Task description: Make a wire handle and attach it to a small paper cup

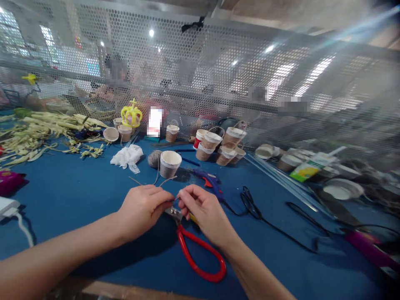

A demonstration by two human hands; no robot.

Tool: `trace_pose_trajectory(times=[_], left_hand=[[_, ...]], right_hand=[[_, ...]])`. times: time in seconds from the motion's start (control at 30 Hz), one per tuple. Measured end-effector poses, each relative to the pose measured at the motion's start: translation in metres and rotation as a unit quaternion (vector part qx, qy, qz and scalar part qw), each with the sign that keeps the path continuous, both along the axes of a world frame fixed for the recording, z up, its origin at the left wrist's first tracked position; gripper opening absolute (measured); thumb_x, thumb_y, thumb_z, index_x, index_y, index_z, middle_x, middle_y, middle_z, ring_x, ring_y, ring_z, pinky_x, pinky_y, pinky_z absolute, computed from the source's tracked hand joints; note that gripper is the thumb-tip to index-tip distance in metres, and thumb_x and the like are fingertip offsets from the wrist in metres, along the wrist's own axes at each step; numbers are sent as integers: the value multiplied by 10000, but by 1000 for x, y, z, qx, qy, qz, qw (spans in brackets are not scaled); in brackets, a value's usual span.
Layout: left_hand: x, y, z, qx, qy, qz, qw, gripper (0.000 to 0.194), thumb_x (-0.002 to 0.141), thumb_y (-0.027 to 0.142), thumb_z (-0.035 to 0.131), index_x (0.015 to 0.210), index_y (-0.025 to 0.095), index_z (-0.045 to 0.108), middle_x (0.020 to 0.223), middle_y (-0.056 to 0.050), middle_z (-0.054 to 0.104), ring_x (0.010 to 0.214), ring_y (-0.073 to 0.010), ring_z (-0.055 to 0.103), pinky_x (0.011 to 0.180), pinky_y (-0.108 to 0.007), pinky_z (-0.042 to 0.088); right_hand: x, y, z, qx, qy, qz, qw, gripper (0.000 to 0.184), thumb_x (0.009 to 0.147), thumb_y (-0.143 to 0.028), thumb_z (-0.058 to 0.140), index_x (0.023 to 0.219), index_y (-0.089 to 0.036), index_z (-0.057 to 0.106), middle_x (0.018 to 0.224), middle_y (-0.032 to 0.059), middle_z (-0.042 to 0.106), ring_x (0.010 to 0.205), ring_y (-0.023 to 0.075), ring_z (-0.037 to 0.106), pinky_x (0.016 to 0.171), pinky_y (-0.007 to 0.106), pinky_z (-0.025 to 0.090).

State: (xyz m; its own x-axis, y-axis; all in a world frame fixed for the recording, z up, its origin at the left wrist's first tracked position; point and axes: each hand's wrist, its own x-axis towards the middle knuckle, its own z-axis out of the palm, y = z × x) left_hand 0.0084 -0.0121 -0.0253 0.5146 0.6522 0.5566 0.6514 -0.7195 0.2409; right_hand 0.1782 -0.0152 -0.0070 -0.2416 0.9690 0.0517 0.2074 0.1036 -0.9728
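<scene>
My left hand (144, 208) and my right hand (203, 210) meet over the blue table (78, 196), both pinched on a thin piece of twine (162, 182) that runs up toward a paper cup (170, 163). Red-handled scissors (200, 254) lie under my hands, blades hidden between them. A ball of grey twine (154, 158) sits beside the cup.
A blue glue gun (210, 181), black scissors (250, 203) and a black cable lie to the right. Several wrapped paper cups (218, 146) stand at the back, with a yellow crown (131, 115), white cloth (128, 156) and dried leaves (37, 131). A perforated metal screen (218, 62) closes the far side.
</scene>
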Motion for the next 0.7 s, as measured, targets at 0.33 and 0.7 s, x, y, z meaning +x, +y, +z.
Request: trace_pose_trajectory(times=[0.33,0.7], left_hand=[[-1,-1,3,9,-14,19,1000,227,855,239,453,733,186,638,637,-24,671,581,-141,588,554,-235,371],[-1,-2,8,-35,-74,-1,997,196,832,198,467,709,171,616,643,0,675,581,-134,600,550,-226,400]], right_hand=[[-4,-2,-1,1,16,2,1000,238,781,-378,547,684,-161,552,600,-11,572,498,78,519,456,198,415],[-6,-10,-1,24,16,-8,1000,251,773,-398,541,706,-156,557,614,3,605,509,86,551,473,186,450]])
